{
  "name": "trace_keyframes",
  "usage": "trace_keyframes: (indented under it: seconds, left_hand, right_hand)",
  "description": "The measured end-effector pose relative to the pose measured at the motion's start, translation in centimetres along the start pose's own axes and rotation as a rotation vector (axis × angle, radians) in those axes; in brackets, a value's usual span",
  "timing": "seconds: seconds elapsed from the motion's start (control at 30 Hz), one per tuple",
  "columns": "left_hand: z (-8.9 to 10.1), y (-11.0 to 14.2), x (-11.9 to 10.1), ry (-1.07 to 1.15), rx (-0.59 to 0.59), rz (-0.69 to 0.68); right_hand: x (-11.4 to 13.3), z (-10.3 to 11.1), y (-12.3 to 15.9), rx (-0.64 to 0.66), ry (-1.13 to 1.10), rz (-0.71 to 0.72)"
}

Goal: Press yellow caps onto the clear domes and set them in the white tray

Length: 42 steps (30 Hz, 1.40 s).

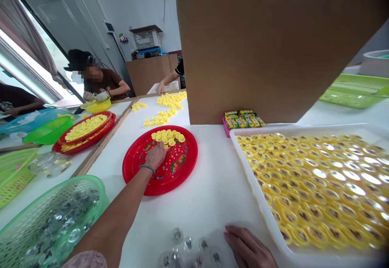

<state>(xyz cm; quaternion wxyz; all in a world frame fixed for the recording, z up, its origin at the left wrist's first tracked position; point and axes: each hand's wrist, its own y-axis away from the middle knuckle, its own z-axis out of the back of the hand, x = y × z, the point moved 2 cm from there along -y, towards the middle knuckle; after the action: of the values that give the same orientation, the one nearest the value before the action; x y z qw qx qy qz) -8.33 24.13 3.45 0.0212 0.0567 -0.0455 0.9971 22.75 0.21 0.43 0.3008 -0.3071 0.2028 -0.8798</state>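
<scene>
Yellow caps (172, 142) bunched at the far side of the red tray (190, 154); raised rim presumably stops them scattering. Left hand (155, 156) over the tray, fingers at the cluster's near edge; cannot tell whether they pinch a cap. Right hand (247, 247) low over the bench (212, 171), fingers together, grip hidden. Clear domes (188, 243) just beside it, likely for short reach. White tray (257, 193) farther right, yellow pieces (314, 233) in rows, probably for order.
</scene>
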Motion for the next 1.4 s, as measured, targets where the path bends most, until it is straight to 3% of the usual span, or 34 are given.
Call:
trace_keyframes:
  seconds: [0.13,0.23,0.37,0.47,0.6,0.83,1.07,1.2,1.4]
  left_hand:
    - [2.6,3.8,-2.4,0.046,-0.035,-0.056]
    - [3.7,8.1,-6.5,0.126,-0.139,-0.296]
    - [2.2,13.2,-11.6,0.17,-0.06,-0.577]
    - [0.3,14.5,-13.1,0.152,-0.035,-0.656]
    - [-0.8,13.7,-12.6,0.191,-0.03,-0.645]
    - [-0.7,14.0,-11.3,0.224,-0.081,-0.687]
    - [-0.3,15.5,-8.9,0.462,-0.077,-0.558]
    - [0.0,16.5,-7.6,0.513,-0.06,-0.438]
    - [0.7,18.9,-6.5,0.563,-0.004,-0.313]
  right_hand:
    - [0.8,0.2,0.1,0.001,-0.053,-0.106]
    - [0.8,-0.3,0.5,0.045,-0.086,-0.149]
    - [0.8,-0.5,0.7,0.119,-0.116,-0.196]
    - [1.6,-0.4,0.2,0.221,-0.123,-0.196]
    - [3.1,-0.5,-1.1,0.347,-0.127,-0.155]
    - [4.5,-2.4,-3.3,0.571,0.038,0.032]
    - [4.7,-2.9,-2.4,0.639,0.195,0.099]
    - [4.0,-2.5,-2.4,0.527,0.079,-0.033]
    - [2.2,-2.0,-2.6,0.32,-0.295,-0.436]
